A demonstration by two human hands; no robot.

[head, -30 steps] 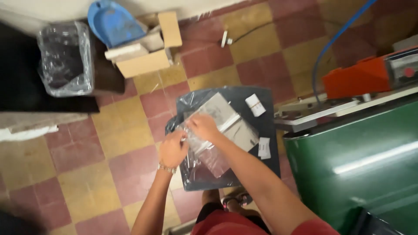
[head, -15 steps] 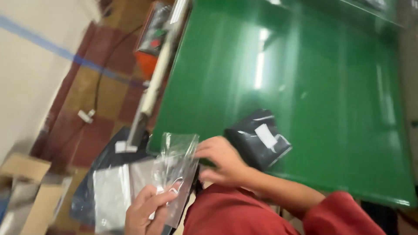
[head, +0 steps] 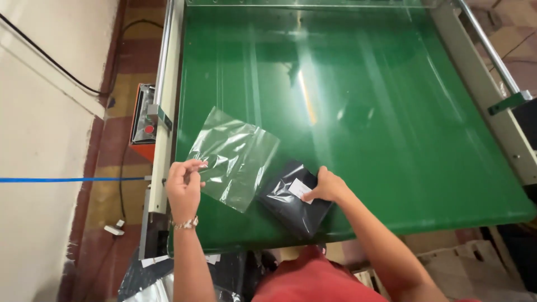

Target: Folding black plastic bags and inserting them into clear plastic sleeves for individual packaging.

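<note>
Left hand (head: 183,187) pinches the clear bag (head: 232,157) at its near-left edge; right hand (head: 327,187) presses flat on the black packet (head: 291,204), which lies just right of the bag.

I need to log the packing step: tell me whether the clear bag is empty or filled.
Empty. The clear plastic bag lies flat on the green table, the green showing through it; the black packet lies outside it, under the right hand.

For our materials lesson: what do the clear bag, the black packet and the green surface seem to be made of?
Clear bag: thin glossy plastic film, see-through and creased.
Black packet: probably opaque plastic film, wrinkled with shiny highlights, bearing a white label.
Green surface: smooth, semi-gloss, likely rubber or vinyl; lights reflect in it.
</note>
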